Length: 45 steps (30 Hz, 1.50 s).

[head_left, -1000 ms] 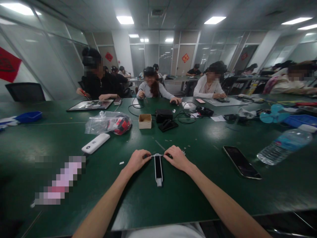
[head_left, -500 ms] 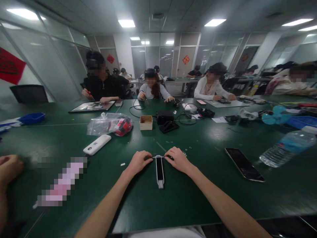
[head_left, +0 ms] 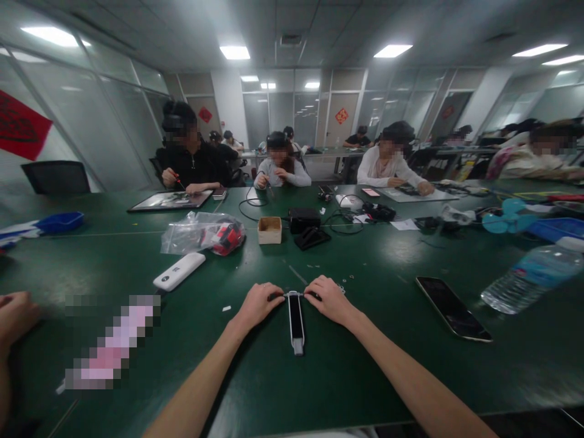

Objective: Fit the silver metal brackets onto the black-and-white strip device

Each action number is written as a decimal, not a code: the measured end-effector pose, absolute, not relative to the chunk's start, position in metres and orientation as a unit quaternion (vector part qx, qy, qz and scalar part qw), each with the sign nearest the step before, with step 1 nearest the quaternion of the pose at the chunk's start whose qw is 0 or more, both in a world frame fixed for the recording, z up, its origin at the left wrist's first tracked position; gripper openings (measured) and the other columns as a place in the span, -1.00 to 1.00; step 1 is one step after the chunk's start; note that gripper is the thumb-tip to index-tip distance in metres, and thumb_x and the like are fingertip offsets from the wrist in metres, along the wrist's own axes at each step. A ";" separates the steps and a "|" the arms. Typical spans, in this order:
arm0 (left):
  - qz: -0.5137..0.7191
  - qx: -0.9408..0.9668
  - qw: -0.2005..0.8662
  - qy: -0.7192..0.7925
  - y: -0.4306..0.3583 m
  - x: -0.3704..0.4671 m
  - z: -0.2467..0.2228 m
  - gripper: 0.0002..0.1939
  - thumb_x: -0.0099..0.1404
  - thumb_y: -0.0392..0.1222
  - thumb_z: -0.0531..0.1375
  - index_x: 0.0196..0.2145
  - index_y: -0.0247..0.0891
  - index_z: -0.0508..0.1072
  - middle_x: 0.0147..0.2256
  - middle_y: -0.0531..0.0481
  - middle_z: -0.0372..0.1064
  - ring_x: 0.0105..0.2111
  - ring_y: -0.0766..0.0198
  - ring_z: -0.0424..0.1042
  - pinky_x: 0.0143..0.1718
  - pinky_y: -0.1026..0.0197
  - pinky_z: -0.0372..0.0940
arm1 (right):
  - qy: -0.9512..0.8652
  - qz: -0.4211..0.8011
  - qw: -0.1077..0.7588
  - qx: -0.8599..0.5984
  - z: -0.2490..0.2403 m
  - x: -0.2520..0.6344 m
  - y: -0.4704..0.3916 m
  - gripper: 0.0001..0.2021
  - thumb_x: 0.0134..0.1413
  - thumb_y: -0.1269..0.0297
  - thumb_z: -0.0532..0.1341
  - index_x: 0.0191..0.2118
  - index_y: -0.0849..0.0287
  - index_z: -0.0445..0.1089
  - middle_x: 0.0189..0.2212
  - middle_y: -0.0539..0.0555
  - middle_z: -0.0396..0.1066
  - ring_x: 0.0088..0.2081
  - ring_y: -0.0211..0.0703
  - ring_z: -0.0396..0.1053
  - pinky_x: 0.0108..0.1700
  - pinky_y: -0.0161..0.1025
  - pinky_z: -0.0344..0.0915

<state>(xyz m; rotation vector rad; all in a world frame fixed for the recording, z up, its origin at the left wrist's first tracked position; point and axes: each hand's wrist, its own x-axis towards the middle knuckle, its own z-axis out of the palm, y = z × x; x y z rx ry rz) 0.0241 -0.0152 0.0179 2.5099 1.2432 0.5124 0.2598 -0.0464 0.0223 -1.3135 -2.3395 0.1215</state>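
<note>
A slim device with a white frame and a long black face [head_left: 296, 317] lies on the green table, its grey end towards me. At its far end is a thin crosspiece, too small to make out well. My left hand [head_left: 261, 304] pinches this end from the left, thumb and fingertips together. From the other side, my right hand [head_left: 329, 299] pinches the crosspiece's right end. Both wrists are low over the table. Just beyond my right hand are several tiny pale rings [head_left: 345, 281].
To the right lie a dark phone [head_left: 453, 308] and a water bottle [head_left: 531, 280]. On the left are a white power bank [head_left: 179, 271] and another person's hand [head_left: 17, 316]. Farther off are a plastic bag [head_left: 187, 233], a small box [head_left: 269, 236] and a black case [head_left: 304, 218]. People sit opposite.
The whole view has shifted slightly, so the table appears a little lower. Both hands keep their pinch at the device's far end. Opposite, a person's hand has drawn back from the table.
</note>
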 end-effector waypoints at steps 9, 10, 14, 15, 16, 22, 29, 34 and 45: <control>0.188 0.870 0.151 0.430 -0.018 0.027 0.021 -0.81 0.28 -0.10 0.15 -0.22 -0.21 0.47 -0.29 0.02 0.44 -0.36 0.27 0.37 -0.28 0.23 0.17 | -0.848 0.044 0.220 -0.481 0.022 0.260 -0.046 -0.84 0.20 0.31 0.10 -0.26 0.18 0.43 -0.27 0.12 0.44 -0.20 -0.12 0.31 -0.19 -0.17 0.23; 0.190 0.869 0.152 0.431 -0.018 0.028 0.020 -0.81 0.27 -0.10 0.15 -0.22 -0.21 0.47 -0.30 0.02 0.44 -0.37 0.27 0.37 -0.28 0.23 0.17 | -0.848 0.043 0.222 -0.479 0.020 0.260 -0.045 -0.83 0.21 0.31 0.09 -0.25 0.18 0.43 -0.27 0.12 0.43 -0.20 -0.12 0.30 -0.18 -0.17 0.23; 0.191 0.868 0.153 0.431 -0.018 0.029 0.019 -0.81 0.28 -0.11 0.14 -0.22 -0.21 0.47 -0.28 0.02 0.44 -0.36 0.27 0.37 -0.27 0.23 0.18 | -0.849 0.041 0.234 -0.472 0.014 0.262 -0.042 -0.84 0.19 0.30 0.11 -0.26 0.18 0.43 -0.27 0.12 0.44 -0.19 -0.11 0.29 -0.17 -0.16 0.22; 0.191 0.869 0.153 0.431 -0.017 0.029 0.019 -0.81 0.28 -0.11 0.13 -0.23 -0.21 0.47 -0.28 0.02 0.44 -0.36 0.27 0.37 -0.27 0.22 0.18 | -0.849 0.041 0.236 -0.471 0.013 0.262 -0.041 -0.84 0.19 0.30 0.12 -0.26 0.18 0.43 -0.27 0.11 0.44 -0.19 -0.11 0.29 -0.17 -0.16 0.22; 0.191 0.869 0.153 0.430 -0.017 0.029 0.018 -0.81 0.28 -0.11 0.13 -0.23 -0.21 0.47 -0.28 0.02 0.44 -0.36 0.27 0.37 -0.27 0.22 0.18 | -0.849 0.041 0.238 -0.470 0.013 0.262 -0.041 -0.85 0.18 0.30 0.12 -0.26 0.19 0.43 -0.27 0.11 0.44 -0.19 -0.12 0.28 -0.17 -0.16 0.22; 0.198 0.869 0.154 0.427 -0.017 0.029 0.016 -0.82 0.29 -0.11 0.12 -0.26 -0.22 0.46 -0.29 0.01 0.43 -0.32 0.26 0.37 -0.27 0.22 0.18 | -0.847 0.046 0.231 -0.477 0.017 0.261 -0.044 -0.87 0.18 0.33 0.13 -0.25 0.18 0.43 -0.28 0.09 0.43 -0.21 -0.15 0.29 -0.18 -0.19 0.23; 0.201 0.876 0.157 0.409 -0.017 0.029 0.015 -0.82 0.32 -0.12 0.09 -0.23 -0.20 0.44 -0.27 0.01 0.42 -0.31 0.26 0.37 -0.25 0.22 0.18 | -0.847 0.053 0.222 -0.481 0.020 0.260 -0.046 -0.85 0.19 0.32 0.11 -0.24 0.18 0.42 -0.27 0.09 0.43 -0.21 -0.15 0.30 -0.19 -0.19 0.25; 0.201 0.875 0.156 0.412 -0.016 0.029 0.013 -0.81 0.32 -0.11 0.08 -0.22 -0.21 0.44 -0.28 0.00 0.41 -0.31 0.25 0.36 -0.24 0.22 0.19 | -0.848 0.043 0.216 -0.482 0.018 0.261 -0.045 -0.86 0.19 0.33 0.11 -0.24 0.17 0.42 -0.27 0.08 0.42 -0.21 -0.16 0.30 -0.19 -0.20 0.25; 0.199 0.878 0.152 0.409 -0.016 0.028 0.013 -0.76 0.34 -0.05 0.06 -0.22 -0.21 0.44 -0.28 0.00 0.40 -0.31 0.25 0.36 -0.26 0.23 0.19 | -0.847 0.050 0.227 -0.478 0.022 0.260 -0.046 -0.87 0.17 0.34 0.14 -0.25 0.18 0.43 -0.29 0.09 0.43 -0.20 -0.13 0.29 -0.16 -0.17 0.24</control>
